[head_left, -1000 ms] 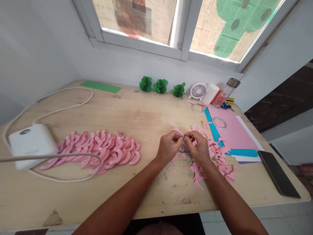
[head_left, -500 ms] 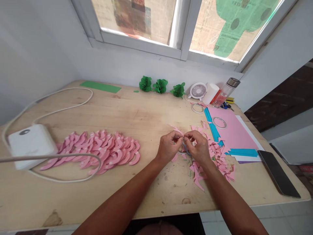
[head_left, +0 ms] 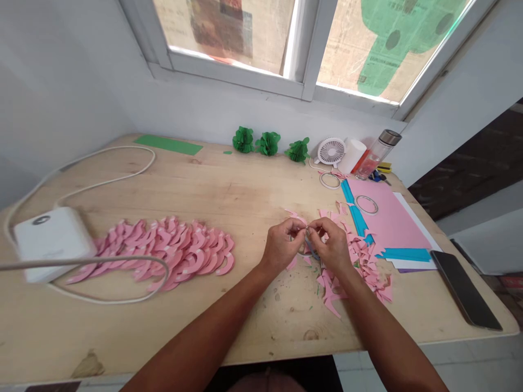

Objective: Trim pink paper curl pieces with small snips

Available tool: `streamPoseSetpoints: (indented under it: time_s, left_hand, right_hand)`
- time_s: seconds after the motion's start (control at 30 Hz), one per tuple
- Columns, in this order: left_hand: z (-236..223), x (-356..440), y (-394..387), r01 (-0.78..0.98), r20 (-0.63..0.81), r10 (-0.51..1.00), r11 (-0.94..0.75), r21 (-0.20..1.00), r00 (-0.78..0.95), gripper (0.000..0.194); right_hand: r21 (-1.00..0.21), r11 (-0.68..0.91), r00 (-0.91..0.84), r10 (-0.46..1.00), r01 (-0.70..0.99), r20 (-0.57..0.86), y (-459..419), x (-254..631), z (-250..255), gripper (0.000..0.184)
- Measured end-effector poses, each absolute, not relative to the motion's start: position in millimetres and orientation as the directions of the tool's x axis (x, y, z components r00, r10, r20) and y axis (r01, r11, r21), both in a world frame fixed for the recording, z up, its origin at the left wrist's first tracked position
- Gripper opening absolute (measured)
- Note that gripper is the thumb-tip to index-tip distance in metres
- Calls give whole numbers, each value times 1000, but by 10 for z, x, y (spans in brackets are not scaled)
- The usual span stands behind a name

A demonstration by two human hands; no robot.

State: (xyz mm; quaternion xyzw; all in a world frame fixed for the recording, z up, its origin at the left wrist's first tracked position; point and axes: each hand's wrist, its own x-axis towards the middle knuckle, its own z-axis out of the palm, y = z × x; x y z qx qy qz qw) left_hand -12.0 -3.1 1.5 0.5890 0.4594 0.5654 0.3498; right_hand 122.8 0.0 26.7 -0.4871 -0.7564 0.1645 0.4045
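Observation:
My left hand (head_left: 284, 244) and my right hand (head_left: 330, 244) meet over the table, thumbs and forefingers pinched together at nearly touching tips. What lies in the pinch is too small to make out. Just behind the left fingertips shows a bit of pink paper. A grey-blue curved edge (head_left: 312, 248), perhaps part of a ring, shows between the hands, mostly hidden. Pink paper scraps (head_left: 370, 267) lie under and around my right hand. To the left, many curved pink paper pieces (head_left: 196, 253) with small whitish patches overlap in rows.
A white power bank (head_left: 53, 242) with a looping cable stands left. Green paper balls (head_left: 268, 144), a small fan (head_left: 331, 151) and a glass bottle (head_left: 378, 155) line the wall. Right are pink sheets (head_left: 396, 218), a tape ring (head_left: 366, 204), blue strips (head_left: 406, 254) and a phone (head_left: 466, 288).
Almost nothing differs. Both hands keep their pinch in the same place, with only a very slight shift at the fingers.

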Motion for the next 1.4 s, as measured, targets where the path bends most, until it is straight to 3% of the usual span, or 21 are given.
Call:
streamPoseSetpoints:
  time_s: [0.2, 0.37, 1.07, 1.4]
  left_hand:
    - [26, -119, -28, 64, 299, 951, -295, 953, -77, 8]
    - [35, -144, -27, 68, 302, 950, -296, 953, -86, 9]
    - [30, -131, -32, 162, 431, 901, -417, 894, -59, 11]
    - [15, -131, -31, 188, 419, 907, -404, 895, -45, 9]
  right_hand:
    - [-795, 334, -125, 941, 507, 315, 19, 1226, 248, 7]
    - [-853, 272, -107, 962, 445, 252, 27, 1220, 262, 9]
    - [-915, 201, -116, 979, 350, 170, 22, 1222, 269, 13]
    - [-908, 205, -134, 977, 365, 167, 19, 1224, 261, 14]
